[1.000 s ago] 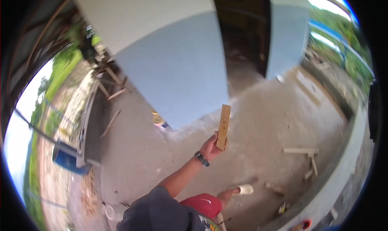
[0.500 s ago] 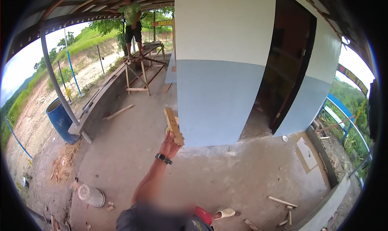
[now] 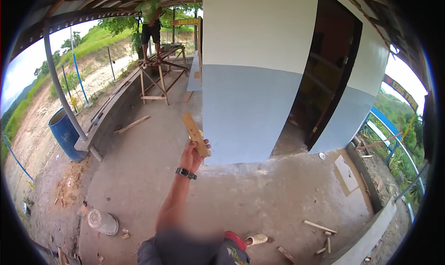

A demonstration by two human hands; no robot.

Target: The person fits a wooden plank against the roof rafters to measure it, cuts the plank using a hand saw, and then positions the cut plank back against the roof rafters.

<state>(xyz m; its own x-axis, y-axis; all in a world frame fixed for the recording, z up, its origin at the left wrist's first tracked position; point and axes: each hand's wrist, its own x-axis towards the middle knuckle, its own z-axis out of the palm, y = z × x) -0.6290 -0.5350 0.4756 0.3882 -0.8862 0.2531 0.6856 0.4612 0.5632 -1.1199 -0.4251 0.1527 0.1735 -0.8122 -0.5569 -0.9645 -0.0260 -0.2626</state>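
A short flat piece of wood [image 3: 193,131] is held in my left hand [image 3: 193,157], which reaches forward from the bottom centre. My thumb lies along its left side and my fingers curl round its lower right side. The wood tilts, its upper end leaning left, in front of the wall's lower left corner. Part of a round yellowish object shows behind the wood; I cannot make out what it is. A dark watch [image 3: 186,173] is on my left wrist. My right hand is not in view.
Another person [image 3: 151,24] stands on a wooden trestle [image 3: 155,82] at the upper left. A blue barrel [image 3: 67,134], a whitish bucket [image 3: 103,222] and a loose stick [image 3: 132,124] are at left. Wood scraps [image 3: 320,226] lie at lower right. A doorway [image 3: 320,75] opens in the wall.
The view has swung from a tilted angle to a more level one, bringing the other person and trestle into clear sight. The wood stays in my left hand, now leaning left.
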